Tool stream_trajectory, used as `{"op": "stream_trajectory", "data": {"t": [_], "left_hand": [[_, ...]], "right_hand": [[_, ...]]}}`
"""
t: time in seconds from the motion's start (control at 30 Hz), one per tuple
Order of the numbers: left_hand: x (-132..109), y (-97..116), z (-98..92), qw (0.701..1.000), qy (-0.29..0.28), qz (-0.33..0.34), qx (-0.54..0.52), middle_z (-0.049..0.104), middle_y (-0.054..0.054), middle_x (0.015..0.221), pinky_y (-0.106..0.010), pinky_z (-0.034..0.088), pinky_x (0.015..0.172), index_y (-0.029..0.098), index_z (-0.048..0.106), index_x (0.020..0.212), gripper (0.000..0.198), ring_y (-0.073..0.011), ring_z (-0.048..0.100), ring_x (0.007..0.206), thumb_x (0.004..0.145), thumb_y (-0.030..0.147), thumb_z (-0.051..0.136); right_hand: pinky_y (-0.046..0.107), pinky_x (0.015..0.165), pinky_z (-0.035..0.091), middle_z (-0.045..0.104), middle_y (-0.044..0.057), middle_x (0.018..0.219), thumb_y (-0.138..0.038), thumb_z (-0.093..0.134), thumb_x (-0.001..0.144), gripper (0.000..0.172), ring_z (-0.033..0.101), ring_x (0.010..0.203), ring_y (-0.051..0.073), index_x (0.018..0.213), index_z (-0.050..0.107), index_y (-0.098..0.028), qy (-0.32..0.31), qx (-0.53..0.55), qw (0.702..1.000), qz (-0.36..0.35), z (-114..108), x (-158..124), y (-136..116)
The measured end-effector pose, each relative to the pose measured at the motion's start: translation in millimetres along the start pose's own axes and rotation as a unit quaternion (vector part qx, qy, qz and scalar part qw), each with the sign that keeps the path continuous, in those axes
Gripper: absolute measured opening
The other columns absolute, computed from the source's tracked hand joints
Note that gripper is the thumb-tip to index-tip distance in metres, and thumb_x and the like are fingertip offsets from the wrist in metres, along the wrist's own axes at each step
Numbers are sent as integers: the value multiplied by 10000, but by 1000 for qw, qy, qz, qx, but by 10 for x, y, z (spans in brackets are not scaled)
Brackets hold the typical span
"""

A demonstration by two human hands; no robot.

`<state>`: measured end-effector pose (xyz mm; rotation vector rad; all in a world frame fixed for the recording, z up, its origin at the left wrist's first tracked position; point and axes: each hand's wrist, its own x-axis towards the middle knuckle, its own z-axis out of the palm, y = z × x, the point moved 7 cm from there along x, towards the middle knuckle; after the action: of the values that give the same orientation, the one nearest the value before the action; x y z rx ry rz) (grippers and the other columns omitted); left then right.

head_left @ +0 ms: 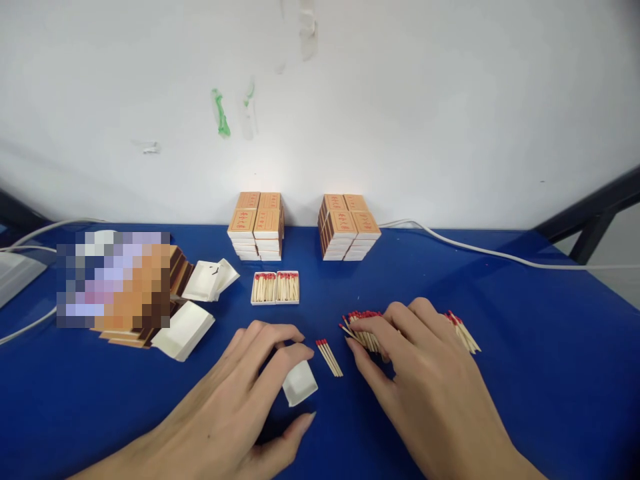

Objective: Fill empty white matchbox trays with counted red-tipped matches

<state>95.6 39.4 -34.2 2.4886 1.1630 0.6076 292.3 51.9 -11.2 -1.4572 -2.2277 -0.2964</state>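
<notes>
My left hand arches over an empty white tray, its thumb and fingers apart. Just right of the tray, a short row of matches lies on the blue table. My right hand covers part of a pile of red-tipped matches, with thumb and index finger close together at the pile's left edge, on a match. More matches stick out beyond that hand's right side. Behind, two white trays filled with matches stand side by side.
Two stacks of matchboxes, left and right, stand near the wall. Empty white trays and flattened or empty box sleeves lie at the left, partly pixelated. A white cable runs along the back right.
</notes>
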Motion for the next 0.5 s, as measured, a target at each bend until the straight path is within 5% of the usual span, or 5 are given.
{"op": "stream_trajectory", "data": {"t": [0.3,0.5], "left_hand": [[-4,68,-27,999,17,37,-12,590,-135,1526,-488,649,1054,294,686,1378,360,-316,609,1334,1033,194,668],[-12,42,3,1000,-2,21,9,570,-134,1565,-563,624,1103,321,652,1473,447,-338,595,1358,1042,203,655]], "right_hand": [[435,767,430,625,61,835,-65,642,1060,239,507,830,264,874,691,-206,-7,70,997,12,48,-25,-6],[431,776,449,617,44,827,-131,691,1071,224,543,832,255,864,677,-216,-16,120,992,24,73,-63,-55]]}}
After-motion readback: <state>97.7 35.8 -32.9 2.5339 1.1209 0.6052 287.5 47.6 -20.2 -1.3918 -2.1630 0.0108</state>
